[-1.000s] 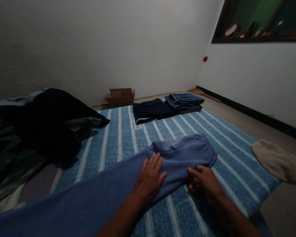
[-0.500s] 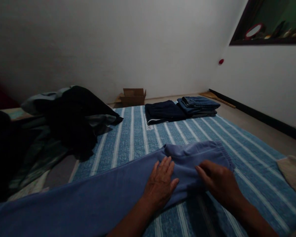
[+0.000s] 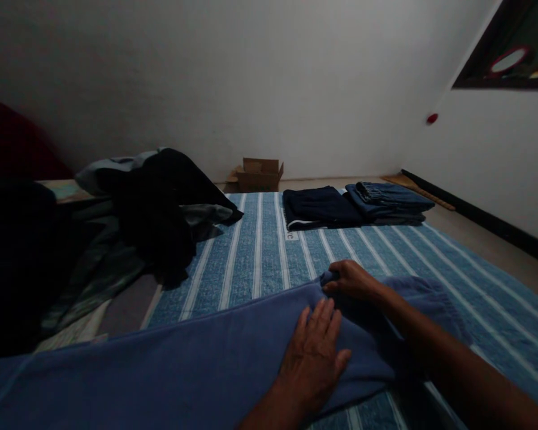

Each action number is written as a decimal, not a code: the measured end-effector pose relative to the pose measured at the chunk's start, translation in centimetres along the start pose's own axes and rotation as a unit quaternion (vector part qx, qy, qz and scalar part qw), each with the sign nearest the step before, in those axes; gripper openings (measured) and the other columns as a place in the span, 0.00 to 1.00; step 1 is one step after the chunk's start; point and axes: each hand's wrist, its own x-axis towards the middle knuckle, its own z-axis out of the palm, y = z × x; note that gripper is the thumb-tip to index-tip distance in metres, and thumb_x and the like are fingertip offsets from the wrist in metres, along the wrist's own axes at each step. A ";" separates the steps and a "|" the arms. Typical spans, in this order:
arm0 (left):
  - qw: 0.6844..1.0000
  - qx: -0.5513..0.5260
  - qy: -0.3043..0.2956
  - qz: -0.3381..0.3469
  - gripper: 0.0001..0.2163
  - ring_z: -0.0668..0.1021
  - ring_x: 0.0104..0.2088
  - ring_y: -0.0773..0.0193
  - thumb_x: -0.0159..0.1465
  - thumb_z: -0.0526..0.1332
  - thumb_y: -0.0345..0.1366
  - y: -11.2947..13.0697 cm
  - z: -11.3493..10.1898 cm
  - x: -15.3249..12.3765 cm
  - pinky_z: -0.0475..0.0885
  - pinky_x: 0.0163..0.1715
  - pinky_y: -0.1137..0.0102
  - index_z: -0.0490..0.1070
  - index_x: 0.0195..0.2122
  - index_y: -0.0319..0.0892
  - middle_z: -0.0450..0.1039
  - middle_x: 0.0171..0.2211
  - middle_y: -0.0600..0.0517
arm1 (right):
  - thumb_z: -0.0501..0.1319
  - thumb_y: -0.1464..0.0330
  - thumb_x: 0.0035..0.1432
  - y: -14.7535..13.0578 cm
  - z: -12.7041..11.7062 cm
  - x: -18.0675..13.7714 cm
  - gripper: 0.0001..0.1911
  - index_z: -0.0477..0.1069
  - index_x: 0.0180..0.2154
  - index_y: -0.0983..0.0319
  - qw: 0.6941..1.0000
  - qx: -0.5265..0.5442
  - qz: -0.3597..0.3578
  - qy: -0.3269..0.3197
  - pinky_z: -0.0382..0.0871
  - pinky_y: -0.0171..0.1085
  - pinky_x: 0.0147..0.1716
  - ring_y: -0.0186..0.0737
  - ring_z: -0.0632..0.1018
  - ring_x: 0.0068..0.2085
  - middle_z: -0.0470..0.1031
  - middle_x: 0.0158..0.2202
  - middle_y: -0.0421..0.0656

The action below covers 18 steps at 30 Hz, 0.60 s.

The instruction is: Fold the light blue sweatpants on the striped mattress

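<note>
Blue sweatpants [image 3: 183,364] lie stretched across the blue striped mat [image 3: 260,251] in front of me. My left hand [image 3: 314,352] rests flat on the fabric with its fingers spread. My right hand [image 3: 352,279] reaches over to the far edge of the sweatpants and pinches the cloth there near the crotch. The waistband end lies to the right, partly behind my right forearm.
Folded navy trousers [image 3: 318,207] and folded jeans [image 3: 392,197] lie at the far end of the mat. A heap of dark unfolded clothes [image 3: 152,209] sits at the left. A small cardboard box [image 3: 260,173] stands by the back wall.
My right hand has moved from the near edge of the sweatpants up and over to their far edge and closed on the cloth. The view has shifted left. My left hand stays flat.
</note>
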 end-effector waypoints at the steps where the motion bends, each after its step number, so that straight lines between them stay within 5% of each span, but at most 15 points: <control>1: 1.000 0.006 0.002 -0.006 0.27 0.54 0.65 0.56 0.67 0.53 0.45 0.1 0.0 0.0 0.60 0.61 0.53 0.51 0.64 0.42 0.50 0.66 0.46 | 0.63 0.59 0.48 0.3 -0.2 0.2 0.13 0.69 0.27 0.62 1.000 0.028 -0.002 -0.012 0.56 0.33 0.25 0.37 0.71 0.27 0.70 0.23 0.39; 6: 0.998 0.022 0.013 -0.050 0.29 0.55 0.65 0.52 0.65 0.54 0.44 0.2 0.1 0.1 0.61 0.60 0.51 0.50 0.65 0.37 0.51 0.65 0.42 | 0.62 0.55 0.48 1.6 -0.4 0.9 0.17 0.66 0.26 0.63 0.964 0.247 -0.007 -0.094 0.55 0.31 0.22 0.31 0.65 0.23 0.64 0.21 0.35; 12: 0.998 0.021 -0.005 -0.062 0.28 0.56 0.65 0.50 0.66 0.52 0.49 -0.1 0.3 0.1 0.59 0.60 0.47 0.53 0.63 0.40 0.52 0.65 0.42 | 0.58 0.55 0.51 2.2 0.6 1.4 0.19 0.58 0.20 0.61 0.981 0.187 -0.056 -0.010 0.50 0.31 0.21 0.29 0.58 0.23 0.54 0.19 0.33; 18: 0.995 0.033 -0.047 -0.087 0.28 0.55 0.65 0.47 0.65 0.53 0.49 -0.2 -0.5 0.7 0.58 0.59 0.43 0.56 0.62 0.39 0.51 0.65 0.41 | 0.56 0.56 0.54 2.4 1.0 1.8 0.18 0.58 0.20 0.61 0.983 0.165 -0.076 -0.003 0.50 0.32 0.22 0.29 0.58 0.23 0.54 0.19 0.33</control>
